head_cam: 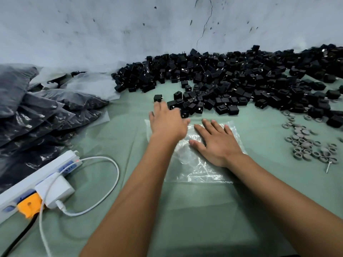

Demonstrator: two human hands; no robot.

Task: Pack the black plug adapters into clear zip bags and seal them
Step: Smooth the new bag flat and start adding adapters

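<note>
The right hand [216,143] lay flat, fingers straight and spread, pressing on a clear zip bag [196,164] and holding nothing. The left hand [167,121] was stretched forward past the bag's far edge, fingers extended toward the nearest loose black plug adapters [187,106]; it looked open and empty, though its fingertips were too blurred to say whether they touched one. The bag lay flat and empty under and between both hands on the green tabletop [185,210], its long axis running away from the person, from the wrists toward the fingertips. Its far end lay just short of the adapters; I could not tell at which end the zip mouth lay. To do this step well, I judged that the right hand should pin the bag so it cannot slide, while the left draws adapters in a few at a time and feeds them body-first, prongs turned away from the film to avoid punctures. Beyond the fingertips the large heap of adapters [241,75] stretched along the wall. Left of the left hand lay filled bags [46,112] and a white power strip [35,180]; right of the right hand sat grey rings [306,143].
</note>
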